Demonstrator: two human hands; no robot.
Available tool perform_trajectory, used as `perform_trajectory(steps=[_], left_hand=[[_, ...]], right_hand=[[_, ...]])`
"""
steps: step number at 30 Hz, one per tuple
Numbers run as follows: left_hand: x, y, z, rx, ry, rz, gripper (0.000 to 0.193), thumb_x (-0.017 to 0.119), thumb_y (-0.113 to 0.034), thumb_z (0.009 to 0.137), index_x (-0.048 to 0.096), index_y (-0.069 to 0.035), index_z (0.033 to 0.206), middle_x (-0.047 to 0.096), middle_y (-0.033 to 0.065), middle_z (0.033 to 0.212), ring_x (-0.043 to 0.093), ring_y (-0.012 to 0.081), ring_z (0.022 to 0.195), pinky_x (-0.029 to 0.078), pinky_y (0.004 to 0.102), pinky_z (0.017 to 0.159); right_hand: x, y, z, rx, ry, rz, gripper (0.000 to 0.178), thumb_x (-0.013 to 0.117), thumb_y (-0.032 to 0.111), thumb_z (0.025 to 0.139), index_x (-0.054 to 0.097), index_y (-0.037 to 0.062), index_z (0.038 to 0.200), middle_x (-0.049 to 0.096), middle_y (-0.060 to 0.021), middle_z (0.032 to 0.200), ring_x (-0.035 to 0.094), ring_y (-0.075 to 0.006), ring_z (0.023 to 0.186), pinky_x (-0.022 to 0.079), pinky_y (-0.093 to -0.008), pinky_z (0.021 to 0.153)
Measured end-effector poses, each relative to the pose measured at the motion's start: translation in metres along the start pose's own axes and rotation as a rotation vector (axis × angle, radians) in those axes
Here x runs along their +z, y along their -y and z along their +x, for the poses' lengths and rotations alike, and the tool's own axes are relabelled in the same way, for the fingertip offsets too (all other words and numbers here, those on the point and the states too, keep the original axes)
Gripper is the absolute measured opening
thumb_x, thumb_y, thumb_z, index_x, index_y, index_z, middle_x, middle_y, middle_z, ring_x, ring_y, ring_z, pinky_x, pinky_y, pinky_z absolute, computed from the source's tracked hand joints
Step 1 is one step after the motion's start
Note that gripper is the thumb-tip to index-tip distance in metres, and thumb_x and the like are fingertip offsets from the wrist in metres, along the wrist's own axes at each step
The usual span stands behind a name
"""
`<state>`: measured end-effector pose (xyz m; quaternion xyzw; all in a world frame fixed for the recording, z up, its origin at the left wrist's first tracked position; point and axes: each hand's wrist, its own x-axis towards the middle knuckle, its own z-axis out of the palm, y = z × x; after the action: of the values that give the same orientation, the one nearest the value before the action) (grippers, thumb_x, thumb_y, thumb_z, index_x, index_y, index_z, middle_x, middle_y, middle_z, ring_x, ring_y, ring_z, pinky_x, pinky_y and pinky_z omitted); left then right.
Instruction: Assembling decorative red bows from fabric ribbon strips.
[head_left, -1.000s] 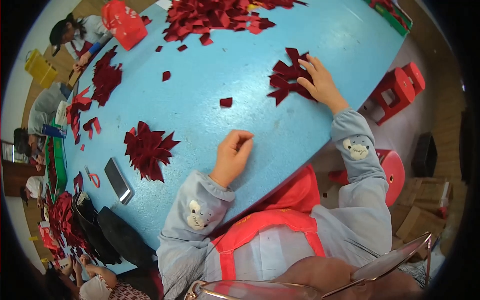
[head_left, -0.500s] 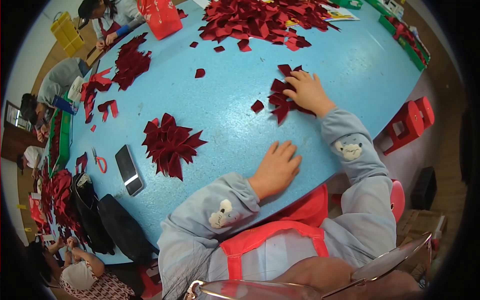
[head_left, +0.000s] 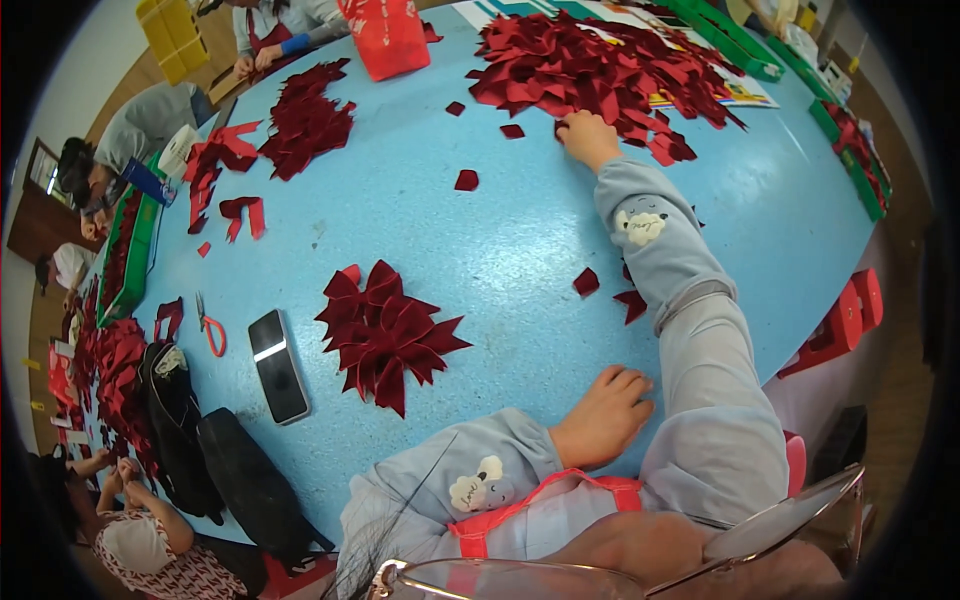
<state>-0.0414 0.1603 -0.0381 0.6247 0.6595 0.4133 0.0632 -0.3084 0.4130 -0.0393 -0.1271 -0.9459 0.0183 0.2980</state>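
Observation:
My right hand [head_left: 590,140] is stretched to the near edge of a big heap of dark red velvety fabric pieces [head_left: 570,75]. Its fingers are bent down and closed over a small dark red fabric piece [head_left: 559,130], which is mostly hidden. Loosely curved and holding nothing, my left hand [head_left: 606,415] rests at the near table edge. Between the phone and my left hand lies a fanned cluster of pointed dark red fabric pieces [head_left: 388,335]. My right forearm covers most of another small group of pieces [head_left: 632,303], with a single scrap [head_left: 586,282] beside it.
The blue table [head_left: 400,235] also bears a phone [head_left: 279,367], red-handled scissors [head_left: 210,325], black pouches [head_left: 250,475], a red bag [head_left: 386,38] and another dark red pile [head_left: 310,120]. Green trays [head_left: 850,160] line its edges. Several people sit or lean along the left side.
My right hand has left the small group of pieces and reached away to the big heap's edge. My left hand stays on the table; the whole view has shifted.

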Motion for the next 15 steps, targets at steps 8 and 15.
perform_trajectory(steps=[8, 15], left_hand=[[0.003, 0.0, -0.003, 0.055, -0.032, 0.014, 0.017, 0.061, -0.011, 0.073, 0.06, -0.005, 0.089, 0.054, 0.0129, 0.104, 0.048, 0.0295, 0.103, 0.036, 0.0429, 0.092], [-0.025, -0.04, -0.028, -0.139, -0.316, -0.22, 0.013, 0.063, -0.008, 0.076, 0.058, -0.005, 0.088, 0.057, 0.0123, 0.09, 0.054, 0.033, 0.085, 0.042, 0.04, 0.078]], right_hand=[[-0.14, 0.05, 0.048, 0.337, 0.138, 1.068, 0.021, 0.066, 0.027, 0.081, 0.06, 0.0065, 0.08, 0.059, -0.0007, 0.069, 0.059, -0.0139, 0.06, 0.047, -0.0276, 0.056], [-0.314, 0.083, -0.005, 0.034, 0.313, 1.455, 0.008, 0.063, 0.01, 0.082, 0.057, 0.0045, 0.083, 0.058, 0.0005, 0.075, 0.056, -0.0089, 0.063, 0.045, -0.023, 0.055]])
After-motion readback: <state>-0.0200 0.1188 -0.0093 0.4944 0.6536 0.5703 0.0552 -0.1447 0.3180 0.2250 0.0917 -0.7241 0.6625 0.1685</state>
